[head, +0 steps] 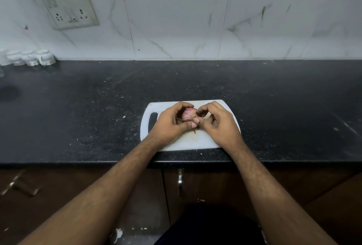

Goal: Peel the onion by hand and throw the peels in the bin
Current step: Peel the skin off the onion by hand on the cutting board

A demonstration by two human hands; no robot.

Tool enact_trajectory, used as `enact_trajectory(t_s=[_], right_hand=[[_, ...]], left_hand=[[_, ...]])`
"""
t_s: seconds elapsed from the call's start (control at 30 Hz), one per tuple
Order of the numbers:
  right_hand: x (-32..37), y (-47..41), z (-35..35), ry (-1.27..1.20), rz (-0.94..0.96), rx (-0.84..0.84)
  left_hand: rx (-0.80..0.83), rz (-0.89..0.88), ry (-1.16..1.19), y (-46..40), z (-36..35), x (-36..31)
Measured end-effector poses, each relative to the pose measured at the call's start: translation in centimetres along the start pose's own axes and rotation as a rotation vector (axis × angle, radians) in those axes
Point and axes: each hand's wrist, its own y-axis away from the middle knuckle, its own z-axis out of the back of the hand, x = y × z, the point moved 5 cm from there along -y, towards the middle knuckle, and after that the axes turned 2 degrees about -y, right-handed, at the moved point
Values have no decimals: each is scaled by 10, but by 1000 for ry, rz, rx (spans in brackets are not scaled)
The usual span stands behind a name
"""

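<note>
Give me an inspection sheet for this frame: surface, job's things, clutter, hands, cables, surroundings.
Surface: dark countertop, speckled with small scraps; white cutting board at its front edge.
Job's things: onion held above the board, reddish skin showing; no bin in view.
Clutter: white containers at the far left by the wall.
Hands: left hand grips the onion; right hand pinches at its skin.
Cables: nothing seen.
Surroundings: marble-look wall tiles, socket plate, cabinet handle below the counter.
</note>
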Motion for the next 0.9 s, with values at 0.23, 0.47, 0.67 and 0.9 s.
enact_trajectory(t_s=[0.23,0.47,0.67,0.9], right_hand=[[-3,0,4,41,-25,-70],[-9,-4,8,2,-80,-97],[-17,-8,5,-59,-140,-16],[-15,-7,4,-114,-113,53]], left_hand=[[7,6,-88,4,-1,-3],[29,-23,-182,2,-4,-4],[91,-77,-224,6,-9,-11],[107,-74,-195,4,-8,-11]])
